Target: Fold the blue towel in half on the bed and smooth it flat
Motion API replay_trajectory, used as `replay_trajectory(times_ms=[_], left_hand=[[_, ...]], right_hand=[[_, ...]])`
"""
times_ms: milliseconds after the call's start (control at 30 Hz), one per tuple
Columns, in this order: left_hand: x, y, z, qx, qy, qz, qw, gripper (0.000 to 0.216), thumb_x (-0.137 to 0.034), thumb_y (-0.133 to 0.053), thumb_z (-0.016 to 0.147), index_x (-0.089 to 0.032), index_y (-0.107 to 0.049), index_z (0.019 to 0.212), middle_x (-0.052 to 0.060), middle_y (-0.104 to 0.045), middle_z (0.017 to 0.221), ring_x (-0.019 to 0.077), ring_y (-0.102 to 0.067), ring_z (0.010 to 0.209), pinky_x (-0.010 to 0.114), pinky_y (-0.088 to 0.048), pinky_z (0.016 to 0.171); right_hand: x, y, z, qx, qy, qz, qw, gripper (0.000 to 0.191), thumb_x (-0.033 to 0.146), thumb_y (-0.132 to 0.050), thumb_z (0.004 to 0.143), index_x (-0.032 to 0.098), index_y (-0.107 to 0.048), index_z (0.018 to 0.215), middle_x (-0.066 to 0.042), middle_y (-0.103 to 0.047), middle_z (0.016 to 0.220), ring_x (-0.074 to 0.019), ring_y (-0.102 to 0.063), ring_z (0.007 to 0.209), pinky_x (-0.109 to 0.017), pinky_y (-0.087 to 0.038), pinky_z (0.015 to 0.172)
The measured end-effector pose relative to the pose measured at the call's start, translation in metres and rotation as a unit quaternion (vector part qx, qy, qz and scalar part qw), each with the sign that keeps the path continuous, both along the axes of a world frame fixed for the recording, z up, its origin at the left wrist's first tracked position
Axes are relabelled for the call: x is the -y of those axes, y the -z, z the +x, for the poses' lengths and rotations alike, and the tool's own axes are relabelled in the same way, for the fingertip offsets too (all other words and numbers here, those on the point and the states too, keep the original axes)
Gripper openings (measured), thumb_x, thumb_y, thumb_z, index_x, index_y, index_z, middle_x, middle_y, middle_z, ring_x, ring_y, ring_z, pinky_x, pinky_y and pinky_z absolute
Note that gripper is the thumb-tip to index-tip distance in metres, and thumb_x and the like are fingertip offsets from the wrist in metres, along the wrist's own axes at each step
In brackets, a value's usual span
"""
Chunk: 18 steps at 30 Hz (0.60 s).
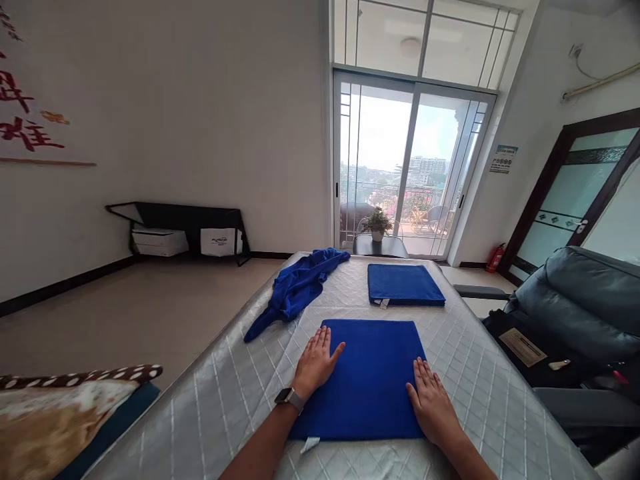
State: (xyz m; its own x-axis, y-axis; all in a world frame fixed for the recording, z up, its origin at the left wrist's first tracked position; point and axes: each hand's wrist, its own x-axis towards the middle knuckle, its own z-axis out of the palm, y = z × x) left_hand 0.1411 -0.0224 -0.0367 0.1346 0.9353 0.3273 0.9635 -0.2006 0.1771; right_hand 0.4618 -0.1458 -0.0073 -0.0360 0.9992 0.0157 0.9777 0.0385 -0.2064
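Note:
A folded blue towel (373,373) lies flat in front of me on a silver quilted table (480,373). My left hand (316,361), with a watch on the wrist, rests open and flat on the towel's left edge. My right hand (431,399) lies open and flat on its right edge. Farther back sits a second folded blue towel (404,285). To the left of that one an unfolded blue cloth (295,288) lies crumpled, trailing toward the table's left edge.
A grey armchair (580,300) stands close at the right. A patterned cushion (55,413) is at the lower left. Behind the table are a small dark table with a potted plant (377,223), glass balcony doors (407,167), and a black shelf (185,230) by the left wall.

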Motion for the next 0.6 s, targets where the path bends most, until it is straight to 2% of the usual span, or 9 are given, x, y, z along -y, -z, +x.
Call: replay_trajectory(times_ms=[100,200,300,433,533,600], left_hand=[[0.003,-0.005,-0.001,-0.010,-0.008,0.034,0.999,0.087,-0.068,-0.018,0.099,-0.003,-0.042,0.151,0.023,-0.042,0.157,0.0322,-0.036,0.148,0.050,-0.034,0.120],[0.012,-0.018,0.013,-0.017,0.013,0.061,0.998,0.083,-0.065,-0.021,0.101,-0.002,-0.041,0.151,0.024,-0.041,0.158,0.0325,-0.035,0.149,0.051,-0.034,0.120],[0.034,-0.033,0.052,-0.018,0.093,0.045,0.995,0.075,-0.060,-0.022,0.103,-0.008,-0.036,0.155,0.021,-0.040,0.159,0.0296,-0.034,0.150,0.050,-0.036,0.120],[0.073,-0.041,0.123,-0.021,0.247,-0.006,0.969,0.068,-0.055,-0.021,0.105,-0.014,-0.028,0.159,0.015,-0.030,0.165,0.0263,-0.026,0.153,0.047,-0.033,0.122],[0.091,-0.040,0.158,-0.015,0.286,-0.058,0.956,0.070,-0.056,-0.020,0.104,-0.012,-0.028,0.159,0.015,-0.027,0.165,0.0264,-0.022,0.154,0.046,-0.029,0.124],[0.095,-0.038,0.163,-0.015,0.280,-0.079,0.957,0.071,-0.056,-0.019,0.104,-0.012,-0.028,0.159,0.015,-0.026,0.165,0.0265,-0.022,0.154,0.046,-0.027,0.125]], right_hand=[[-0.001,-0.003,-0.002,-0.007,0.006,-0.006,1.000,0.071,0.050,-0.017,0.103,0.009,-0.021,0.160,-0.008,-0.016,0.168,-0.0206,-0.012,0.156,-0.041,-0.011,0.126],[-0.001,-0.005,-0.003,-0.012,0.011,-0.014,1.000,0.070,0.049,-0.018,0.102,0.010,-0.021,0.160,-0.007,-0.016,0.168,-0.0200,-0.011,0.156,-0.041,-0.010,0.126],[-0.001,-0.005,-0.003,-0.012,0.013,-0.018,1.000,0.070,0.048,-0.018,0.102,0.010,-0.020,0.160,-0.007,-0.015,0.168,-0.0200,-0.011,0.156,-0.041,-0.010,0.126],[-0.001,-0.005,-0.003,-0.005,0.010,-0.024,1.000,0.069,0.046,-0.019,0.102,0.010,-0.021,0.160,-0.008,-0.015,0.168,-0.0206,-0.011,0.156,-0.040,-0.010,0.126],[-0.001,-0.005,-0.003,0.003,0.004,-0.024,1.000,0.067,0.042,-0.021,0.101,0.010,-0.023,0.160,-0.008,-0.016,0.168,-0.0210,-0.010,0.156,-0.041,-0.011,0.126],[0.000,-0.005,-0.003,-0.001,0.005,-0.025,1.000,0.067,0.042,-0.022,0.101,0.010,-0.024,0.160,-0.008,-0.017,0.167,-0.0213,-0.011,0.156,-0.042,-0.012,0.126]])
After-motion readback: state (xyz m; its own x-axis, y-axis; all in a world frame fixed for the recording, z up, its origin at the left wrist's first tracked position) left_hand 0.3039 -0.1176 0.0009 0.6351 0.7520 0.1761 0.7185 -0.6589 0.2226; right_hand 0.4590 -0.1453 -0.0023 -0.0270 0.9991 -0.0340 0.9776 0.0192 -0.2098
